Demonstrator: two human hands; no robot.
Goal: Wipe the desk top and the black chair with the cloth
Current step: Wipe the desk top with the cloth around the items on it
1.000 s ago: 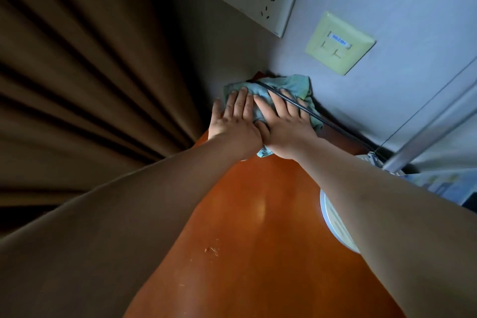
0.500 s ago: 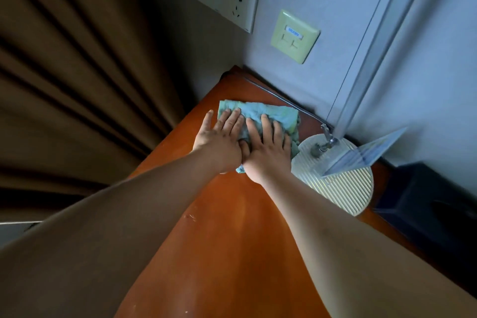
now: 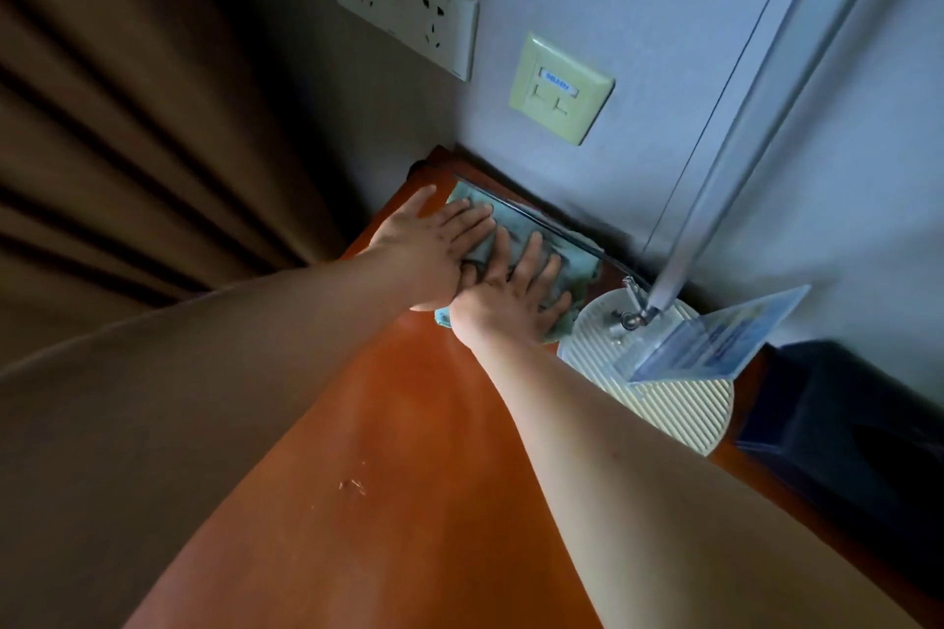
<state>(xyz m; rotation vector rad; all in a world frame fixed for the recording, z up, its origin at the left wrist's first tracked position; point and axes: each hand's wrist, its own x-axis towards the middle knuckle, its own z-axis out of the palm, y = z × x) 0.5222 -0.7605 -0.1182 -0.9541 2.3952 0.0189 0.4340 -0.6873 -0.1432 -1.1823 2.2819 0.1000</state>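
Both flat hands, left (image 3: 426, 248) and right (image 3: 511, 299), press the cloth (image 3: 572, 271) back into the tabletop (image 3: 408, 424) corner beside the lamp base (image 3: 659, 388); corner gets another pass, chair untouched.

Worktop (image 3: 408, 424): reddish-brown wood, smooth, with a soft sheen and a few pale scratches. Cloth (image 3: 577, 266): pale green fabric, matt, creased. Lamp base (image 3: 679, 414): cream plastic, finely ribbed. Lamp stem (image 3: 740, 143): bright smooth metal. Card holder (image 3: 715, 337): clear glossy plastic. Curtain (image 3: 127, 118): brown matt fabric, pleated.
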